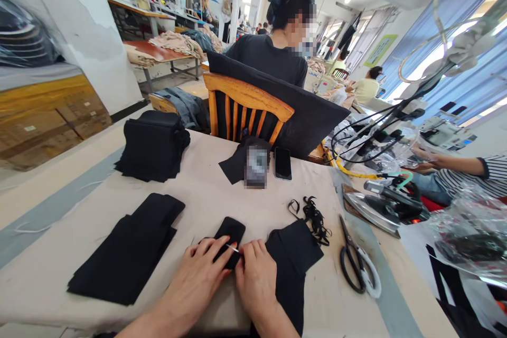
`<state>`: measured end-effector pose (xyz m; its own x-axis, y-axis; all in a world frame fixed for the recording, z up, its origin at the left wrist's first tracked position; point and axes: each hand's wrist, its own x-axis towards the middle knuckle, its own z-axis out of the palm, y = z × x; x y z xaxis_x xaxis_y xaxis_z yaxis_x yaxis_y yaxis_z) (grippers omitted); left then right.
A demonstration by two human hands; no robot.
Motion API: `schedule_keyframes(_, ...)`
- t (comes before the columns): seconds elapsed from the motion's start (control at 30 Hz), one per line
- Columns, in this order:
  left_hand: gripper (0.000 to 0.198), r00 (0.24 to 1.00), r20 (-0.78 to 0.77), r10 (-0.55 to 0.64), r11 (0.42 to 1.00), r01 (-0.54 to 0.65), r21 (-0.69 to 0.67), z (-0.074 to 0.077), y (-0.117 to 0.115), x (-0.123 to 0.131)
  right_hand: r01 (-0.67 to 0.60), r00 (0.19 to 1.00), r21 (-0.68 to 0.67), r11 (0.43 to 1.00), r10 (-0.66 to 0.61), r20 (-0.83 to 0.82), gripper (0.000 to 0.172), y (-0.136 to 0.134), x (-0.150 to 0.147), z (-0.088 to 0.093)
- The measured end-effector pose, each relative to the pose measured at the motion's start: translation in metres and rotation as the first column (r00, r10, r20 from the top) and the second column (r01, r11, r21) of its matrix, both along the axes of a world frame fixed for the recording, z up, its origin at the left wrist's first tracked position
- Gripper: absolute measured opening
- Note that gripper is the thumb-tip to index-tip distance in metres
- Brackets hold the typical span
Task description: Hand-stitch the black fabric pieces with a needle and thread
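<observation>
A small black fabric piece (230,232) lies on the beige table (206,190) right in front of me. My left hand (198,274) lies flat on its near left part, fingers stretched out. My right hand (255,274) rests at its right edge, fingers bent together, pinching a thin white pin-like tool (233,247) whose tip sits on the fabric. Under and beside my right hand lies a larger black fabric piece (293,259).
A long stack of black pieces (130,248) lies at left, a taller black pile (152,145) behind it. Black scissors (356,264), black cords (315,216), a phone (282,162) and an iron (380,206) sit to the right. A person sits on a wooden chair (245,108) ahead.
</observation>
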<state>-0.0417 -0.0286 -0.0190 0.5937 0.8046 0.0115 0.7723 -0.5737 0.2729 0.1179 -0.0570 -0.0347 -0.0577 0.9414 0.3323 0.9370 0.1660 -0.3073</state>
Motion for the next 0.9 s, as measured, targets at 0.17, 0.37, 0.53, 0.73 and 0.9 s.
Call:
schedule_keyframes(0.17, 0.050, 0.999, -0.028, -0.018, 1.000, 0.018, -0.013, 0.003, -0.001, 0.000, 0.005, 1.000, -0.019, 1.000, -0.005, -0.005, 0.022, 0.000, 0.000, 0.003)
schedule_keyframes(0.37, 0.066, 0.998, -0.061, -0.031, 0.999, 0.029, -0.033, 0.008, -0.003, 0.004, -0.007, 1.000, -0.041, 0.999, 0.008, 0.017, 0.018, -0.003, 0.003, 0.006)
schedule_keyframes(0.53, 0.073, 0.995, -0.096, -0.027, 0.999, 0.023, -0.040, 0.011, -0.004, 0.009, -0.011, 1.000, -0.067, 0.998, 0.012, 0.017, 0.020, -0.004, 0.008, 0.015)
schedule_keyframes(0.73, 0.080, 0.990, -0.138, -0.027, 0.999, 0.021, -0.044, 0.012, -0.007, 0.012, 0.016, 0.969, -0.103, 0.995, -0.041, -0.245, 0.019, 0.001, 0.007, 0.020)
schedule_keyframes(0.9, 0.071, 0.994, -0.104, -0.030, 0.999, 0.025, -0.042, 0.005, -0.007, 0.009, -0.024, 0.959, -0.089, 0.996, -0.002, -0.285, 0.022, 0.001, 0.000, 0.015)
